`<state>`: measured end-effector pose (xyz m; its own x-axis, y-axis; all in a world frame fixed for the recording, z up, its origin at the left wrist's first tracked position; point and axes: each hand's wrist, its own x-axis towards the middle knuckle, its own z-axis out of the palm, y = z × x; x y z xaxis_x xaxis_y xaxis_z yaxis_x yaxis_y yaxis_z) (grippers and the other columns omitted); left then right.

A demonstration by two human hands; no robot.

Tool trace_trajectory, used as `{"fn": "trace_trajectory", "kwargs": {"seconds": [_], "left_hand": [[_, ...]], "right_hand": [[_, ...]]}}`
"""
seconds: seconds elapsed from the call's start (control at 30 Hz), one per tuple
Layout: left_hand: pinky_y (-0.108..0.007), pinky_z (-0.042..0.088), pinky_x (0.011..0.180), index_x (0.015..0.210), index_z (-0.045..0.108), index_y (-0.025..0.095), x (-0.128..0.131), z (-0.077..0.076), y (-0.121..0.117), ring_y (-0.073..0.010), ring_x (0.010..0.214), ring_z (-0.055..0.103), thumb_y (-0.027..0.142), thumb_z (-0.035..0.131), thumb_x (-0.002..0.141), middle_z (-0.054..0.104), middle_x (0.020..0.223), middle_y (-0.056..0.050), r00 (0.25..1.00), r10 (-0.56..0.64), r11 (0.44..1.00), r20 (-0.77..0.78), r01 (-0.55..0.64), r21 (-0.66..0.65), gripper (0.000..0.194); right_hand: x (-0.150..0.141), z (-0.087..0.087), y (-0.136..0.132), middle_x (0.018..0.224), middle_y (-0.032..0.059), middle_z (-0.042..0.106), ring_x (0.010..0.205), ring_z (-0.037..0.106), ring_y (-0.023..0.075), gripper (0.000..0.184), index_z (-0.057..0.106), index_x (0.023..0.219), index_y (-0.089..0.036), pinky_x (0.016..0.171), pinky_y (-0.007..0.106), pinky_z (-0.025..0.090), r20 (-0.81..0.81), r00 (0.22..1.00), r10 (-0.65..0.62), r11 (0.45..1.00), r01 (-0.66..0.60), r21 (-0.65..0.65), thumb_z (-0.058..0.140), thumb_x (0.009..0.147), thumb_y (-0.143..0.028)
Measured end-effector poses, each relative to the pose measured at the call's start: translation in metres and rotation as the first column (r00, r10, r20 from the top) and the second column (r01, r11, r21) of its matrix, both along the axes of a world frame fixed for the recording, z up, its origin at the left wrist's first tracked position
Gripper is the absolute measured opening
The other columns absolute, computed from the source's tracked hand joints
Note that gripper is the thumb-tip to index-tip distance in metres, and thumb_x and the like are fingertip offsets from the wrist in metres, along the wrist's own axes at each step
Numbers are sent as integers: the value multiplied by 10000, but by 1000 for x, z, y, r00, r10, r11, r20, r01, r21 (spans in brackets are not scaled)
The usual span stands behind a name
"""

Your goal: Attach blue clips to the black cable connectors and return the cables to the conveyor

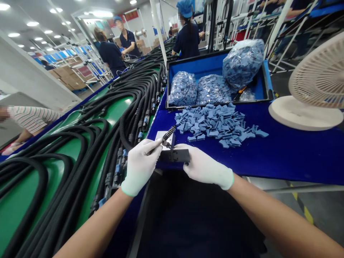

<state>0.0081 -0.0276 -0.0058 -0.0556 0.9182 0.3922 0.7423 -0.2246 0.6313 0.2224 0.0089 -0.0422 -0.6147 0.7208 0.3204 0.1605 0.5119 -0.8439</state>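
Both my hands wear white gloves and meet at the near edge of the blue table. My left hand (141, 163) pinches a slim black part with a coiled spring (169, 133) at its upper end. A black rectangular block (176, 155) lies at the fingers of my right hand (205, 165), which are closed around its back and right end. Just behind the hands sits a small white block (162, 135), partly covered by them. Beyond it spreads a loose pile of blue-grey plastic clips (215, 122).
Black hoses (80, 165) cover the green conveyor (57, 182) on the left. A blue bin (208, 68) behind the pile holds bagged clips (182, 87). A cream fan (303, 113) stands on the right. Several people are farther back; a striped sleeve (33, 116) shows at the left.
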Motion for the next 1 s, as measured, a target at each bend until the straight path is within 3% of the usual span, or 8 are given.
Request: {"fn": "trace_trajectory", "kwargs": {"seconds": [0.17, 0.27, 0.37, 0.5, 0.63, 0.83, 1.0], "left_hand": [[-316, 551, 985, 1250, 771, 195, 1, 13, 6, -237, 1081, 730, 365, 679, 940, 785, 1189, -51, 995, 28, 983, 94, -10, -185, 365], [-359, 543, 1025, 1365, 705, 185, 2, 26, 24, -273, 1166, 709, 430, 638, 952, 746, 1322, -78, 987, -28, 959, 156, 71, -276, 485], [-358, 564, 950, 1307, 732, 159, 2, 31, 44, -279, 1094, 725, 443, 625, 948, 769, 1258, -95, 976, -122, 937, 182, 174, -302, 470], [-310, 567, 738, 1315, 703, 158, 3, 28, 57, -228, 866, 729, 446, 571, 962, 790, 1094, -80, 956, -139, 901, 259, 230, -369, 475], [-293, 545, 751, 1347, 671, 194, 8, 29, 55, -197, 821, 693, 461, 571, 968, 765, 989, -34, 954, -175, 909, 242, 251, -332, 474], [-281, 508, 623, 1157, 697, 155, 9, 28, 55, -187, 690, 643, 551, 590, 963, 714, 875, -59, 916, -148, 876, 374, 297, -381, 454], [-301, 548, 747, 1162, 724, 175, 16, 30, 46, -216, 820, 694, 524, 620, 950, 763, 988, -57, 944, -195, 885, 266, 287, -367, 421]], "right_hand": [[-2, -4, 0, 967, 61, 665, 873, 620, 204, 225, 595, 915, -188, 830, 340, 517, 67, 997, -40, 995, 33, 96, 516, 823, 2], [-4, -3, 0, 951, 57, 655, 869, 602, 205, 199, 580, 907, -190, 814, 334, 493, 80, 995, -61, 993, 53, 102, 535, 827, -14], [-4, -4, -1, 901, 31, 641, 807, 584, 185, 164, 548, 889, -202, 751, 310, 466, 70, 992, -108, 994, 106, 30, 527, 860, -42], [-2, -8, 1, 881, 0, 621, 762, 566, 163, 188, 525, 926, -210, 705, 291, 440, 13, 989, -150, 988, 151, -36, 530, 850, -38], [0, -9, 2, 874, -1, 623, 740, 568, 161, 166, 535, 945, -207, 682, 294, 449, 18, 983, -183, 978, 184, -103, 521, 882, -55], [0, -6, -1, 1185, 76, 683, 1019, 656, 203, 399, 553, 1270, -200, 931, 353, 510, -87, 988, -130, 991, 126, -52, 527, 898, -57], [8, -6, -3, 1002, 67, 706, 904, 659, 222, 214, 622, 1036, -189, 852, 348, 522, -16, 997, -70, 997, 70, 9, 555, 865, -80]]}}
